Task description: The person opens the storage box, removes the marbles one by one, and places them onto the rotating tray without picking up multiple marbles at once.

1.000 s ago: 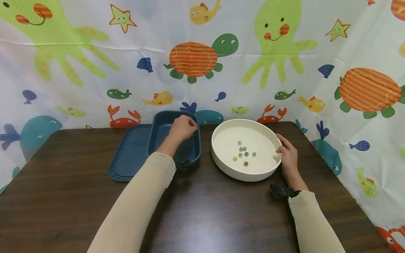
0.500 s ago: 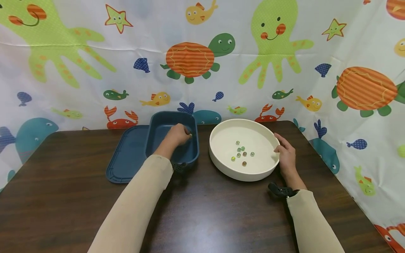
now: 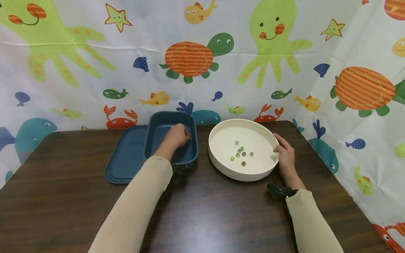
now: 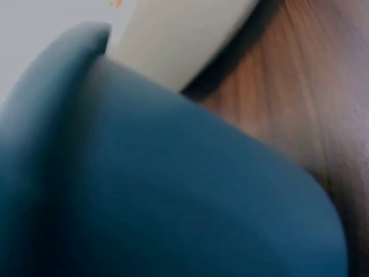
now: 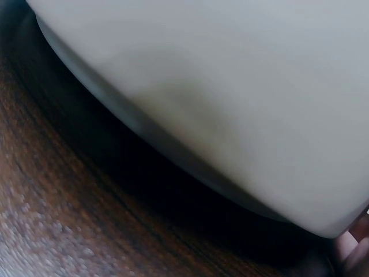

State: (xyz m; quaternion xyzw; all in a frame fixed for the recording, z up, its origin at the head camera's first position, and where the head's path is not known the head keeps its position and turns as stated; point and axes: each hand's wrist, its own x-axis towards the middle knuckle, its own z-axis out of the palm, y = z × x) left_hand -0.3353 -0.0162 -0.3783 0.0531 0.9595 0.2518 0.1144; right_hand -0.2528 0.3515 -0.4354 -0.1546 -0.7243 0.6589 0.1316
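My left hand (image 3: pixel 178 136) reaches down inside a dark blue rectangular container (image 3: pixel 172 114), palm down with the fingertips turned away from the head camera. I cannot tell whether it holds anything now. The left wrist view is filled by the blurred outer wall of the container (image 4: pixel 190 179). On the right, my right hand (image 3: pixel 286 154) grips the rim of a round cream-white dish (image 3: pixel 235 172), thumb over the edge. Several small glass marbles (image 3: pixel 243 154), greenish and brown, lie in the dish. Its outer side (image 5: pixel 230 104) fills much of the right wrist view.
A flat dark blue lid (image 3: pixel 126 156) lies left of the container, partly beneath or behind it. Everything stands near the back of a dark wooden table (image 3: pixel 202 211). A white cloth with sea-animal prints (image 3: pixel 202 91) hangs behind and along the right side.
My left hand has gone down and slightly left, deeper into the container; a small marble-like thing seen at its fingertips earlier is now out of sight. My right hand keeps its grip.
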